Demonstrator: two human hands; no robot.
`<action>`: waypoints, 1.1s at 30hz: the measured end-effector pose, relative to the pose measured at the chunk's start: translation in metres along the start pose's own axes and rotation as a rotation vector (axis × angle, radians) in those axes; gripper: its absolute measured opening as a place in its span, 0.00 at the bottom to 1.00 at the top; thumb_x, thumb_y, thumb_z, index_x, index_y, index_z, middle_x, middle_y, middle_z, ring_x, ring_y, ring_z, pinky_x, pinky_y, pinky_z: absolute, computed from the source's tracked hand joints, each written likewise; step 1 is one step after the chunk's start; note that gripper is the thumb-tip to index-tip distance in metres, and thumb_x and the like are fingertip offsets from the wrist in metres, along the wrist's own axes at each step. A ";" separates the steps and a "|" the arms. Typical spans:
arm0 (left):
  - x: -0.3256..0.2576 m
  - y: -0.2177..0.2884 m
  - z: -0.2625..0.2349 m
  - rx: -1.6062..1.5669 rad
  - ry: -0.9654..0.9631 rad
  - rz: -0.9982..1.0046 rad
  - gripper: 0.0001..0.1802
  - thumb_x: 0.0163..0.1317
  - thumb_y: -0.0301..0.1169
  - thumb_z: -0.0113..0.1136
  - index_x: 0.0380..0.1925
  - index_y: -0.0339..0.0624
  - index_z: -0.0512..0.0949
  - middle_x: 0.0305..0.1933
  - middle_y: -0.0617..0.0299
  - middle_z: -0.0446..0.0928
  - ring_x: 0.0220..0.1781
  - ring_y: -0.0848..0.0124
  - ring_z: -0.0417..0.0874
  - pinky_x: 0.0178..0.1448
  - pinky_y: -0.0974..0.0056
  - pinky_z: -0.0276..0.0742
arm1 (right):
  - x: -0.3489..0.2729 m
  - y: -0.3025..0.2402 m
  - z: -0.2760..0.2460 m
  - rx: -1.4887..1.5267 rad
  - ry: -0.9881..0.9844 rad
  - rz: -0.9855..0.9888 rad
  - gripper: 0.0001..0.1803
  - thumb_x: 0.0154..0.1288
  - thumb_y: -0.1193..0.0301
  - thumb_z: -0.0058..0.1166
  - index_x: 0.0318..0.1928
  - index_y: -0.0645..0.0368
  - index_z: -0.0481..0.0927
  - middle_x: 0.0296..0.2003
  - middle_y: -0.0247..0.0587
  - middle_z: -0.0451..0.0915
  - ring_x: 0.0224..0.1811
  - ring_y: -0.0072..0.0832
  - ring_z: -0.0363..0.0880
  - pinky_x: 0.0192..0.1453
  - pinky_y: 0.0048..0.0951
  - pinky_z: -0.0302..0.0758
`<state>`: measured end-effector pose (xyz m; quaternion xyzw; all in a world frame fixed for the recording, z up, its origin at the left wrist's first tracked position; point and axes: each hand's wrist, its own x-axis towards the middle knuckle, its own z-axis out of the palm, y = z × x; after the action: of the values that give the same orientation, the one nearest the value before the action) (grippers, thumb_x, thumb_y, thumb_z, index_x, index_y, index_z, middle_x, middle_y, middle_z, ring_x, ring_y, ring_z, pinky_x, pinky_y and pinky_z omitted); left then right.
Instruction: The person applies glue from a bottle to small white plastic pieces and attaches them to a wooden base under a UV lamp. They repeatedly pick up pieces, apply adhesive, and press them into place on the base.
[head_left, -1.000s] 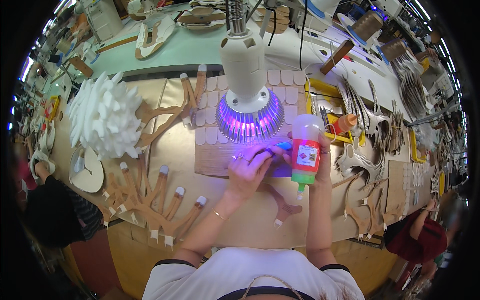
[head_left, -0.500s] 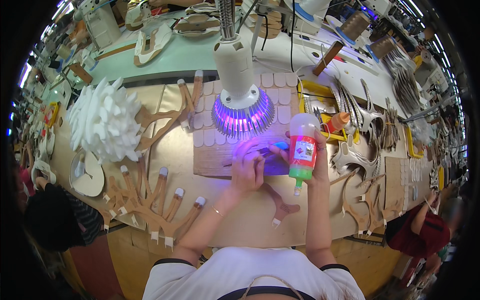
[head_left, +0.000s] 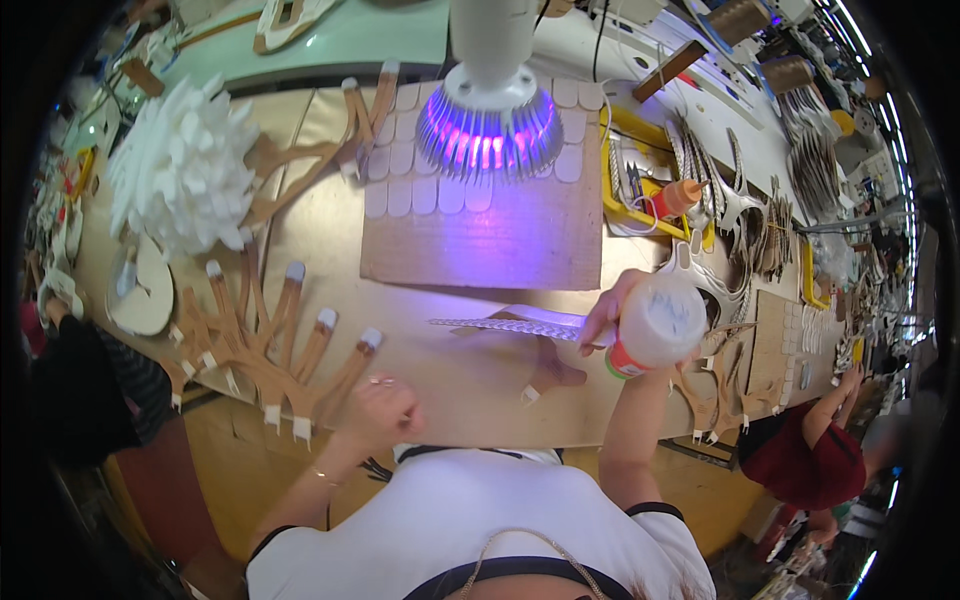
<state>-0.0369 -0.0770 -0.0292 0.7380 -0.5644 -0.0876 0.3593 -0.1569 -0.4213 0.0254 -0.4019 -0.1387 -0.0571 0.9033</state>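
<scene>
My right hand (head_left: pixel 622 315) is closed round a squeeze bottle (head_left: pixel 662 318) with a clear body and a red label, its base turned upward. The same fingers also pinch the right end of a long, pale strip with a braided pattern (head_left: pixel 515 324), which points left above the table. Below that strip lies a brown forked piece (head_left: pixel 553 372) with a white tip. By the near table edge, my left hand (head_left: pixel 385 408) is curled closed; what it holds, if anything, is hidden. Beside it several brown branched pieces (head_left: pixel 262 370) with white tips are spread out.
A lamp (head_left: pixel 490 125) throws violet light onto a brown board (head_left: pixel 480 250) bearing rows of pale tabs. Left stands a heap of white foam-like pieces (head_left: pixel 185 170). A yellow tray (head_left: pixel 640 215) holds an orange-capped bottle (head_left: pixel 677 198). People work at both sides.
My left hand has left the spot under the lamp and come down left toward the table edge. My right hand has lowered and tilted the bottle, and the braided strip now shows plainly.
</scene>
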 end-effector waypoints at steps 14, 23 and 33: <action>0.141 0.033 0.008 -0.469 0.232 0.167 0.20 0.52 0.23 0.63 0.47 0.41 0.74 0.50 0.54 0.77 0.49 0.57 0.80 0.52 0.56 0.76 | 0.043 0.005 0.018 -0.034 -0.085 0.059 0.44 0.33 0.55 0.73 0.46 0.73 0.68 0.35 0.60 0.76 0.44 0.54 0.79 0.44 0.53 0.80; 0.152 -0.004 0.045 -0.409 0.626 0.077 0.16 0.52 0.17 0.62 0.42 0.38 0.73 0.42 0.53 0.79 0.38 0.58 0.83 0.39 0.62 0.80 | 0.067 0.042 -0.059 0.050 -0.095 0.042 0.49 0.28 0.52 0.73 0.49 0.70 0.66 0.38 0.53 0.75 0.38 0.41 0.77 0.40 0.41 0.77; 0.163 -0.019 0.042 -0.288 0.582 -0.001 0.17 0.57 0.16 0.57 0.48 0.36 0.71 0.48 0.49 0.77 0.44 0.55 0.82 0.44 0.60 0.79 | 0.078 0.048 -0.062 0.052 0.088 -0.039 0.51 0.27 0.58 0.70 0.58 0.63 0.67 0.44 0.48 0.76 0.41 0.41 0.78 0.44 0.38 0.78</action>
<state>0.0113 -0.2391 -0.0270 0.6739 -0.4194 0.0481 0.6063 -0.0592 -0.4349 -0.0253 -0.3725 -0.1079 -0.0886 0.9175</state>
